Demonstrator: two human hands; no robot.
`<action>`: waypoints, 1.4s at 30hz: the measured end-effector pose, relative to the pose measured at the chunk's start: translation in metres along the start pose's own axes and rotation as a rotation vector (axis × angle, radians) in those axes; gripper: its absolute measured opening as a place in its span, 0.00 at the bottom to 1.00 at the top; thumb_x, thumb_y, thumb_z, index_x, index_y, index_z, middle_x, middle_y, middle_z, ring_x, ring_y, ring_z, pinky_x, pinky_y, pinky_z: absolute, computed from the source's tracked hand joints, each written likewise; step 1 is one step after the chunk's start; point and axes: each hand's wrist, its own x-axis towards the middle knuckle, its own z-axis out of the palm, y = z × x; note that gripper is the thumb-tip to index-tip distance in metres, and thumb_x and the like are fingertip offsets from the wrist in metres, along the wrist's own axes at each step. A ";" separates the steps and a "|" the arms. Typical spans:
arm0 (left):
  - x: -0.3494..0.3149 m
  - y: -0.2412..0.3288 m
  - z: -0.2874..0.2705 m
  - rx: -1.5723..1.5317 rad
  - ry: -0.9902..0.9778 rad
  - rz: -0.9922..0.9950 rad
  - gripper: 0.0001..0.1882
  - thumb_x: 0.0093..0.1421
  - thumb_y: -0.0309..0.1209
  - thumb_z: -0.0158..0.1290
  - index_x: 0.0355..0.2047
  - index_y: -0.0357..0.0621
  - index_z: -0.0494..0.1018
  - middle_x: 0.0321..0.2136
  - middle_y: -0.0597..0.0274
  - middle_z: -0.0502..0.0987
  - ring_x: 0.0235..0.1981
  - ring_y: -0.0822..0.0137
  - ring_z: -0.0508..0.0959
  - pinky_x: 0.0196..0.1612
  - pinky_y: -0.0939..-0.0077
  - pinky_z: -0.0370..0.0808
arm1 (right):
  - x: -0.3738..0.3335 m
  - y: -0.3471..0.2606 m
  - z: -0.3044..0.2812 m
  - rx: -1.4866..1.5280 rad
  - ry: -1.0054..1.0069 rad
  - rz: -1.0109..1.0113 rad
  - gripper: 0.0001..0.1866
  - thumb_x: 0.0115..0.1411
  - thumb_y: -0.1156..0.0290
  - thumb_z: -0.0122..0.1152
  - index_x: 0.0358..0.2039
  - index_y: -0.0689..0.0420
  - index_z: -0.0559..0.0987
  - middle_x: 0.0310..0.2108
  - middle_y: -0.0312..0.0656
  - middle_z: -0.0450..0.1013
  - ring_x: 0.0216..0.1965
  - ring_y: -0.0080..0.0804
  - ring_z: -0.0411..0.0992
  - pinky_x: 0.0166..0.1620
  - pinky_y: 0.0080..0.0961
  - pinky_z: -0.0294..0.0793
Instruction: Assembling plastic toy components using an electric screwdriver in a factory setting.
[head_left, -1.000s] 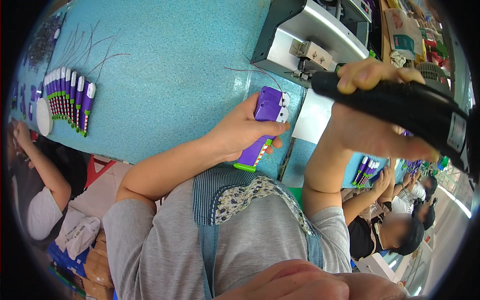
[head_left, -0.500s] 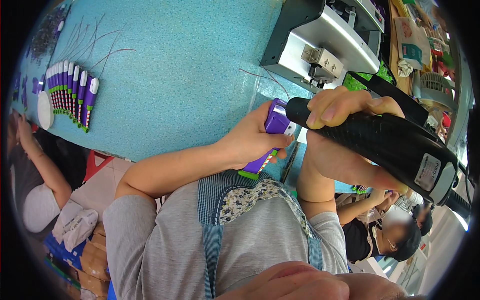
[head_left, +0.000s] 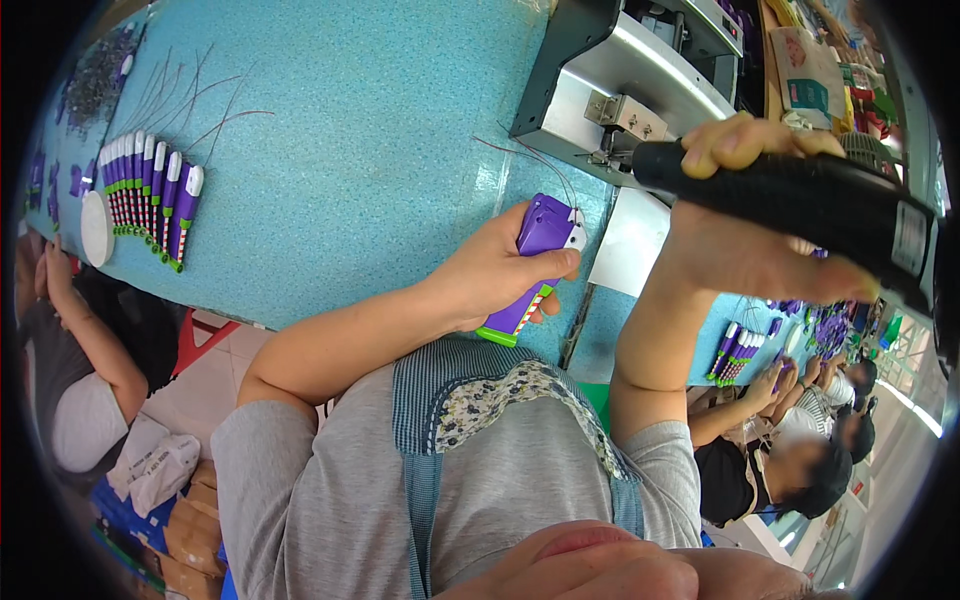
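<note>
My left hand [head_left: 485,268] is closed round a purple plastic casing [head_left: 543,226], held tilted above the blue table near my apron. The casing has a white part at one end, a green end with a striped edge at the other, and thin dark wires trailing from its top. My right hand [head_left: 740,240] grips a thick black electric screwdriver [head_left: 810,195], up and to the right of the casing and apart from it. The screwdriver's nose points left, towards the small metal block [head_left: 628,118] on a black and silver machine [head_left: 640,65]; contact cannot be made out.
A row of similar purple, white and green pieces [head_left: 150,195] with wires lies at left, beside a white disc [head_left: 97,228]. White paper [head_left: 630,240] lies below the machine. More pieces [head_left: 738,352] lie at right, where co-workers sit. Another person's arm [head_left: 95,325] is at far left.
The screwdriver has moved up and right, away from the casing, to beside the machine's metal block. My left hand with the casing has shifted slightly left, uncovering the white paper.
</note>
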 end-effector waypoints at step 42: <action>0.043 0.109 -0.065 0.621 0.497 0.467 0.30 0.57 0.57 0.51 0.34 0.37 0.73 0.25 0.60 0.77 0.26 0.68 0.77 0.33 0.75 0.74 | -0.089 -0.040 -0.006 0.143 0.430 0.091 0.51 0.51 0.22 0.33 0.52 0.62 0.63 0.23 0.49 0.69 0.20 0.34 0.68 0.26 0.29 0.69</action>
